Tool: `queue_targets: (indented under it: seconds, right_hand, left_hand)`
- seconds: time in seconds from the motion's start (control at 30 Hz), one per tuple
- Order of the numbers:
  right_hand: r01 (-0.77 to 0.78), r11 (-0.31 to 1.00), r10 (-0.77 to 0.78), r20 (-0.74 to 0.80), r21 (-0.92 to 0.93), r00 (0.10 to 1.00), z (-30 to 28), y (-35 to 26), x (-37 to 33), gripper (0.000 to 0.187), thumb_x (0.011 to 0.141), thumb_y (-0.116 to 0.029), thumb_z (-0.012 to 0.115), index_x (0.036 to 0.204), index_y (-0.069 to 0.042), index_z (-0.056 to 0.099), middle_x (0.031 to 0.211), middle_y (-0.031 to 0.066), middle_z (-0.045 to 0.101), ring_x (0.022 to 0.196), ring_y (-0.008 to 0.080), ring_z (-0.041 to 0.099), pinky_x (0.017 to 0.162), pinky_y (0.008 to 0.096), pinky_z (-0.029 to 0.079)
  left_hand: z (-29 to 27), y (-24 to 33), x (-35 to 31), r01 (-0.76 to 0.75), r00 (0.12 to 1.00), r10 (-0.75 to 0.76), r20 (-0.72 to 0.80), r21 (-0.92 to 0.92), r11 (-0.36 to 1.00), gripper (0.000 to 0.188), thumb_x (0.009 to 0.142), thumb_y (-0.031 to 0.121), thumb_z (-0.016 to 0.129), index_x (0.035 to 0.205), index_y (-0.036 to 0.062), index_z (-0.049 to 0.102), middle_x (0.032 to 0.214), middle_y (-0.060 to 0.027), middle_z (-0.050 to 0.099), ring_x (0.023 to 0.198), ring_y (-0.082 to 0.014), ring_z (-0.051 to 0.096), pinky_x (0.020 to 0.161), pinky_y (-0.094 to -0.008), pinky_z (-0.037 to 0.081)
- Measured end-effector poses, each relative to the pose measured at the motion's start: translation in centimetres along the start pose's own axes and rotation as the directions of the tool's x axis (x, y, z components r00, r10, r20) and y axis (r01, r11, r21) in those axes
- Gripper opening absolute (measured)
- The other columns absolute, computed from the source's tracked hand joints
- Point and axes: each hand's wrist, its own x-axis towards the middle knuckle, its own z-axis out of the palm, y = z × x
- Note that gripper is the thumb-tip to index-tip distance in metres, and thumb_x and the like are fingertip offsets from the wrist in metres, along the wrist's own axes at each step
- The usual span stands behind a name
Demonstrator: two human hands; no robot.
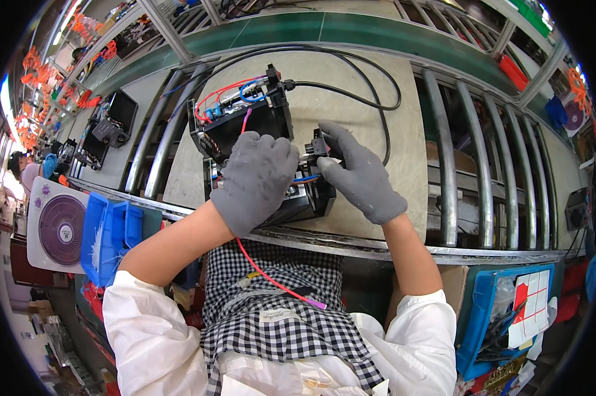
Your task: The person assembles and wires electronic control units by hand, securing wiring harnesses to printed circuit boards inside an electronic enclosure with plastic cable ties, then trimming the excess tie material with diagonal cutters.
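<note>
Both my hands wear grey gloves. My left hand [255, 178] is closed over the middle of an opened black electrical unit; what its fingertips grip is hidden. My right hand [360, 175] pinches a small black plastic part [317, 146] between thumb and fingers, beside the left fingertips. The unit's rear black housing [265, 122] stands upright with red and blue wires on top. Its front black section [317, 198] lies nearer me, partly under my hands, with blue wire across it. A red wire [265, 274] with a purple terminal hangs from below my left hand over my checked apron.
A pale board [393, 191] carries the unit on a roller conveyor [466, 165]. A thick black cable [397, 99] loops behind it. Blue bins stand at left [106, 241] and right [473, 323]. A fan [63, 228] is at far left, and a person [30, 173] beyond.
</note>
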Motion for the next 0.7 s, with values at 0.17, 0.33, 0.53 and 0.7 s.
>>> queue_targets:
  seconds: [0.17, 0.33, 0.53, 0.7]
  right_hand:
    - [0.091, 0.995, -0.095, -0.075, -0.05, 0.993, 0.8, 0.9, 0.1, 0.057, 0.088, -0.026, 0.061, 0.139, -0.004, 0.049, 0.116, 0.0197, 0.066, 0.107, 0.0313, 0.065, 0.091, 0.0396, 0.05]
    - [0.207, 0.973, -0.223, -0.17, -0.105, 0.96, 1.3, 1.5, 0.3, 0.054, 0.087, -0.032, 0.061, 0.134, -0.007, 0.053, 0.103, 0.02, 0.07, 0.094, 0.0374, 0.068, 0.081, 0.043, 0.053]
    - [0.182, 0.978, -0.196, -0.158, -0.103, 0.968, 1.2, 1.1, 0.4, 0.053, 0.088, -0.029, 0.06, 0.135, -0.006, 0.053, 0.105, 0.0199, 0.07, 0.094, 0.036, 0.069, 0.081, 0.0418, 0.054]
    - [0.138, 0.99, -0.139, -0.139, -0.016, 0.981, 1.0, 1.7, 0.0, 0.055, 0.09, -0.027, 0.058, 0.14, -0.006, 0.05, 0.117, 0.0188, 0.067, 0.099, 0.0304, 0.07, 0.085, 0.0383, 0.054]
  left_hand:
    - [0.6, -0.1, 0.3, -0.072, 0.996, 0.071, -0.049, -0.005, 0.997, 0.018, 0.074, 0.012, 0.062, 0.091, 0.0066, 0.063, 0.079, -0.0039, 0.054, 0.077, -0.0206, 0.056, 0.078, -0.0369, 0.041]
    - [0.8, -0.1, 1.0, -0.147, 0.989, 0.146, -0.034, -0.016, 0.989, 0.016, 0.074, 0.012, 0.061, 0.089, 0.0054, 0.062, 0.079, -0.0053, 0.054, 0.077, -0.0214, 0.056, 0.075, -0.0365, 0.04]
    - [0.5, 0.2, 1.6, -0.134, 0.987, 0.135, 0.085, -0.014, 0.991, 0.011, 0.077, 0.013, 0.061, 0.086, 0.0067, 0.061, 0.079, -0.0062, 0.058, 0.077, -0.0225, 0.058, 0.075, -0.0366, 0.041]
    - [0.4, -3.1, 2.0, -0.019, 1.0, 0.019, -0.002, -0.297, 0.955, 0.017, 0.092, 0.025, 0.059, 0.084, 0.0119, 0.067, 0.078, -0.006, 0.068, 0.074, -0.027, 0.068, 0.066, -0.0407, 0.052]
